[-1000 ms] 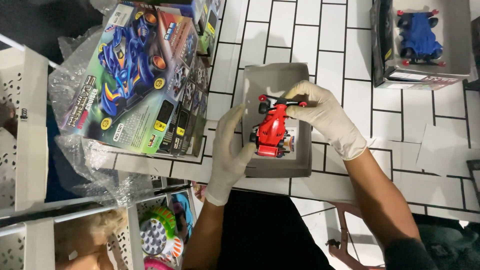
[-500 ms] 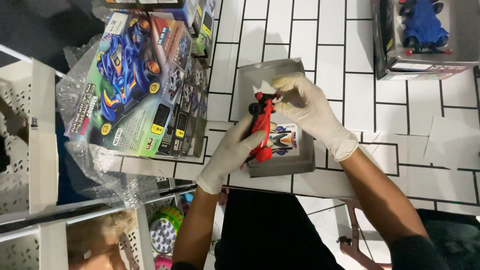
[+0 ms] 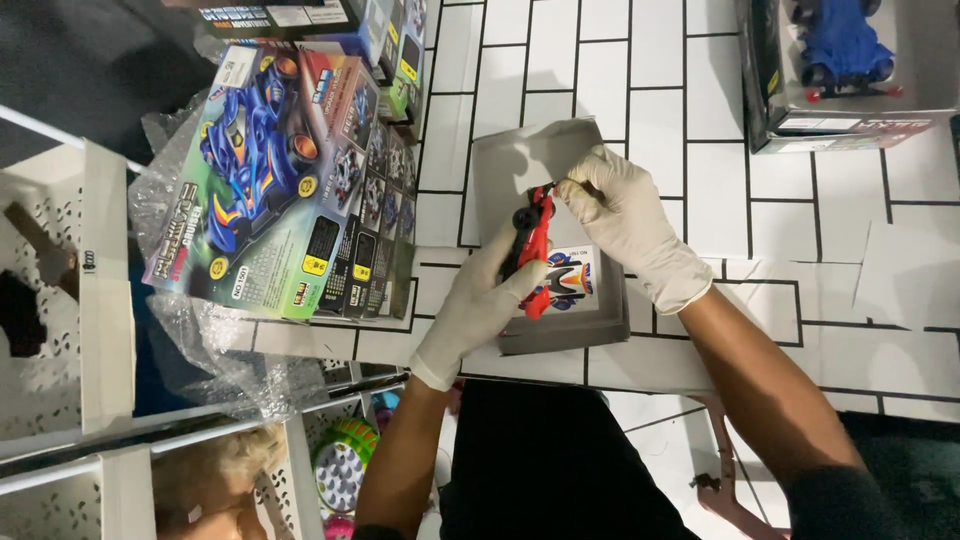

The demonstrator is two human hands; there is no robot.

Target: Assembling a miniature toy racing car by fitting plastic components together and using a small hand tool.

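You have tipped the red car [image 3: 534, 252] from flat onto its side above the grey tray [image 3: 520, 160], your left hand [image 3: 480, 305] clamped on its body, your right hand [image 3: 625, 220] pinching its front end, underside now reachable.

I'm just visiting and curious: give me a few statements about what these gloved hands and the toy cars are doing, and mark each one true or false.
1. Both hands wear pale gloves. True: the left hand and right hand are both gloved.
2. The red toy car lies flat in the grey tray. False: it is lifted above the tray, turned on its side, gripped by both hands.
3. A blue toy car sits in an open box at the upper right. True.
4. The stack of toy car boxes lies on the person's right. False: it lies to the left, on crinkled plastic wrap.
5. The surface is white tile with dark lines. True.
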